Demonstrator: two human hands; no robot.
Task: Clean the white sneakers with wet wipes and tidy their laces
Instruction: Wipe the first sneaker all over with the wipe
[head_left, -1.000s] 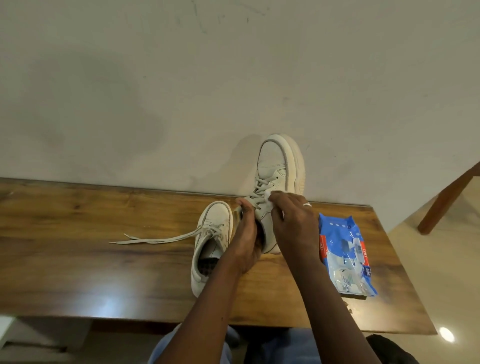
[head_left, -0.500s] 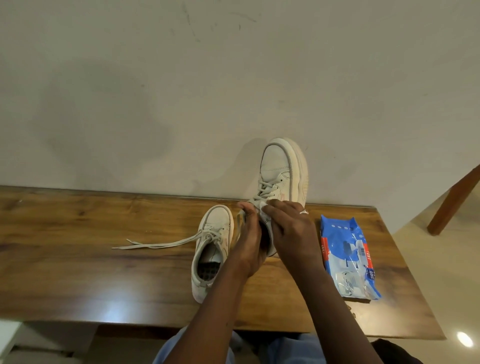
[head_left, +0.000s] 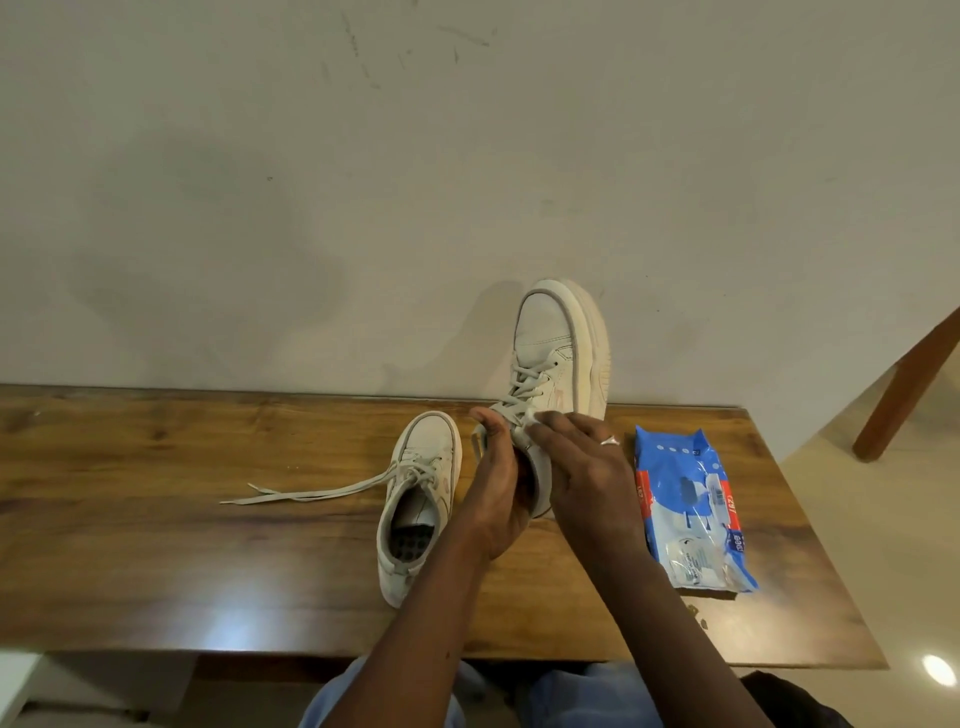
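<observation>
white leather, greyed along the stitching: the raised sneaker (head_left: 550, 338) is up off the table (head_left: 156, 519), toe pointing far toward the wall (head_left: 311, 182), heel end down at our hands. left hand (head_left: 498, 488) grips it at the collar, thumb hooked over the rim; the other fingers are hidden behind or inside the opening. right hand (head_left: 582, 467) has its fingertips bunched together on a small white wipe (head_left: 522, 430), pressing it against the near end of the lacing. how much wipe is in there we cannot tell.

step in hand, as we read it: wiping round the tongue and upper eyelets of this shoe. next move likely calls for working the wipe out toward the toe and along the sole wall, left hand turning the shoe to offer each face.

second sneaker (head_left: 421, 488) lies on the table beside the left forearm, its loose laces (head_left: 311, 491) trailing out to the left, not yet tidied. blue wipes pack (head_left: 691, 509) lies to the right, near the right forearm. wooden chair leg (head_left: 904, 384) stands far right, off the table. nothing blocks the work; the crossed laces on the raised shoe may snag the wipe.
</observation>
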